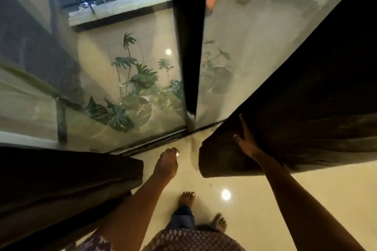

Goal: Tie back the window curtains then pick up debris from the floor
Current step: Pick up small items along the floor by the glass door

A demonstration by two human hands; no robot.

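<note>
The sliding glass door (130, 79) fills most of what I see, its dark centre frame (188, 47) running straight down to the floor track (155, 144), with potted monstera plants (134, 87) on the balcony beyond the glass. To my right hangs the dark right curtain (306, 108), bunched and slanting across the pane, its hem just above the glossy cream floor (265, 199). To my left the dark left curtain (61, 179) hangs heavy and gathered, its hem near my forearm. I stand in the gap between them because both panels have to be drawn aside before either can be tied. My right hand (245, 140) lies flat against the folds of the right curtain, fingers straight and spread, pressing the cloth rather than clutching it, which I judge is to push the fabric outward and collect it into a bundle. My left hand (166, 164) hangs free between the curtains, fingers curled downward; it seems to hold nothing, though the fingertips are too blurred for me to be sure. I see no tie-back cord from here. A few small dark specks of debris (210, 185) lie on the floor just below the right curtain's hem, waiting for later.
</note>
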